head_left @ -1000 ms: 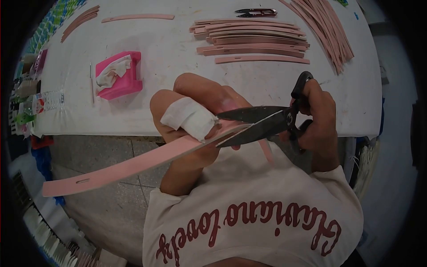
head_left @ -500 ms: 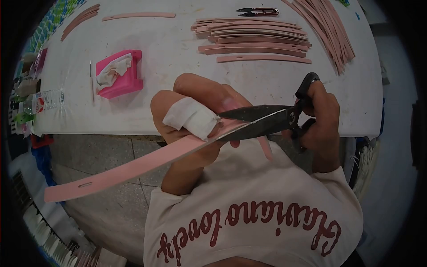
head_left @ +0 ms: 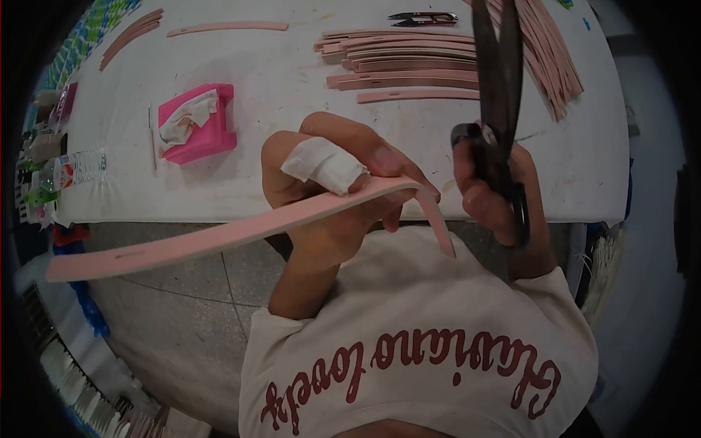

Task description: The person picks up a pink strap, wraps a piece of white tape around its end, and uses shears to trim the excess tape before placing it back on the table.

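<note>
Pinched between the bandaged thumb and the fingers of my left hand (head_left: 343, 182) is a long pink strip (head_left: 182, 232). The strip has a small slot near its left end, and its short right end bends down past my fingers. My right hand (head_left: 500, 193) grips black scissors (head_left: 498, 87) by the handles. Their blades point away toward the far side of the table, slightly apart, not touching the strip. They cover part of a stack of pink strips (head_left: 409, 58).
On the white table (head_left: 292, 95) lie a pink holder (head_left: 208, 135) with white cloth, a thin tool (head_left: 152, 139), small black snips (head_left: 423, 19), a loose strip (head_left: 228, 27) and a strip bundle (head_left: 544, 58). A clear bottle (head_left: 77, 168) is at the left.
The scissors have come off the strip and swung upright, blades pointing away. My left hand has shifted slightly right, and the strip's left end has risen.
</note>
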`<state>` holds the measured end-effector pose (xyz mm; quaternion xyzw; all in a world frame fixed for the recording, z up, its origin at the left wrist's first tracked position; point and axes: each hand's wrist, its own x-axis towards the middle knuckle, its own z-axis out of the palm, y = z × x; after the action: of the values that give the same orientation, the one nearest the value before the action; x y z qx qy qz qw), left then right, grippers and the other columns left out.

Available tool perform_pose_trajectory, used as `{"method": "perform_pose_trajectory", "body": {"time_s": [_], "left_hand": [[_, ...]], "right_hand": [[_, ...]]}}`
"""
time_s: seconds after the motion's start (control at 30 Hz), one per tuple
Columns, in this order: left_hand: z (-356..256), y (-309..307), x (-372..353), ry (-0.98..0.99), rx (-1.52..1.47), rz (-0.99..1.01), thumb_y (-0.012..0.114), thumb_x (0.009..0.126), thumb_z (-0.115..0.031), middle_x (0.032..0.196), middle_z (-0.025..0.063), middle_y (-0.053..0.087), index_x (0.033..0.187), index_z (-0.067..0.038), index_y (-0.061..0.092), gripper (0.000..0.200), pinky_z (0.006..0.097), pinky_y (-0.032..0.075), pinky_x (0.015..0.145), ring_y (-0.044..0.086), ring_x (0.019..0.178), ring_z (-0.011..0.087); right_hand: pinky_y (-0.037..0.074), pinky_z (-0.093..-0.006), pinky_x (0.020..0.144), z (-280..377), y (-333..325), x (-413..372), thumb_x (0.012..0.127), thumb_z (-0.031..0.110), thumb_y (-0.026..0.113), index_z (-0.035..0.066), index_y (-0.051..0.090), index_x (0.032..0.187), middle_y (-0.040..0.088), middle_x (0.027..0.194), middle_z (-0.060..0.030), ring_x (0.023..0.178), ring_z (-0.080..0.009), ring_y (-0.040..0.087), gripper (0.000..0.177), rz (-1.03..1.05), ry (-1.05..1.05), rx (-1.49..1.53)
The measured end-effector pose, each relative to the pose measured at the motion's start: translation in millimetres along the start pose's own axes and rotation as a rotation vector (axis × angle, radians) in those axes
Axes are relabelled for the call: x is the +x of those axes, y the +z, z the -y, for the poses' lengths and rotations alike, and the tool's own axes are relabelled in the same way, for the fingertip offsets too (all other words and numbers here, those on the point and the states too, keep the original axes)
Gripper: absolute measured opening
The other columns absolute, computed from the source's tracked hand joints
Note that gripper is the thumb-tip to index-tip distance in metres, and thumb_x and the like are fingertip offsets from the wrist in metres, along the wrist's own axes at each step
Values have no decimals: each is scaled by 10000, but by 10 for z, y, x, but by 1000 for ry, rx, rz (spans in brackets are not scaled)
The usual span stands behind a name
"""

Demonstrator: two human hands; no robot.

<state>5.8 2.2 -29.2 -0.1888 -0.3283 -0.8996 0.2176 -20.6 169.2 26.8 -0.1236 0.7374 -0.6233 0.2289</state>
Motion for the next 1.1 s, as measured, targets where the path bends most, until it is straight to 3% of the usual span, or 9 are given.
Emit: {"method": "perform_pose_trajectory", "body": {"time_s": [0.17, 0.47, 0.63, 0.73, 0.87, 1.1], "left_hand": [[38, 83, -15, -81, 52, -37, 590, 754, 55, 841, 157, 512, 854, -12, 434, 198, 185, 481, 378, 605, 588, 192], [84, 54, 8, -65, 153, 60, 575, 723, 129, 847, 157, 520, 883, -20, 421, 268, 175, 479, 392, 583, 586, 152], [100, 125, -26, -163, 169, -96, 560, 724, 141, 893, 157, 500, 907, -9, 387, 293, 263, 547, 445, 605, 616, 211], [109, 21, 27, -107, 160, 20, 527, 818, 10, 926, 86, 497, 1007, -66, 502, 205, 277, 538, 411, 623, 691, 277], [87, -20, 44, -104, 161, 17, 510, 828, 10, 945, 81, 507, 1016, -72, 540, 208, 296, 550, 431, 622, 700, 295], [75, 18, 29, -136, 128, -33, 504, 829, 12, 939, 95, 505, 1007, -53, 530, 191, 301, 549, 443, 616, 705, 301]], "right_hand": [[279, -167, 467, 50, 172, 153, 741, 184, 675, 67, 463, 721, 418, 607, 52, 541, -10, 360, 243, 69, 28, 392], [289, -165, 475, 3, 160, 229, 737, 248, 679, 65, 476, 736, 411, 601, 49, 553, -14, 372, 274, 101, 8, 341], [289, -163, 480, -42, 55, 208, 732, 257, 671, 65, 482, 737, 414, 606, 50, 557, -20, 373, 270, 92, 22, 276], [292, -162, 476, -115, 47, 195, 731, 256, 665, 64, 484, 738, 422, 608, 49, 551, -20, 378, 264, 98, 13, 257], [293, -160, 445, -195, 36, 166, 728, 253, 663, 58, 484, 761, 435, 602, 50, 522, -12, 387, 267, 142, 100, 308], [294, -158, 416, -147, 55, 142, 722, 218, 670, 53, 474, 778, 455, 592, 39, 488, -4, 397, 262, 93, 46, 300]]}}
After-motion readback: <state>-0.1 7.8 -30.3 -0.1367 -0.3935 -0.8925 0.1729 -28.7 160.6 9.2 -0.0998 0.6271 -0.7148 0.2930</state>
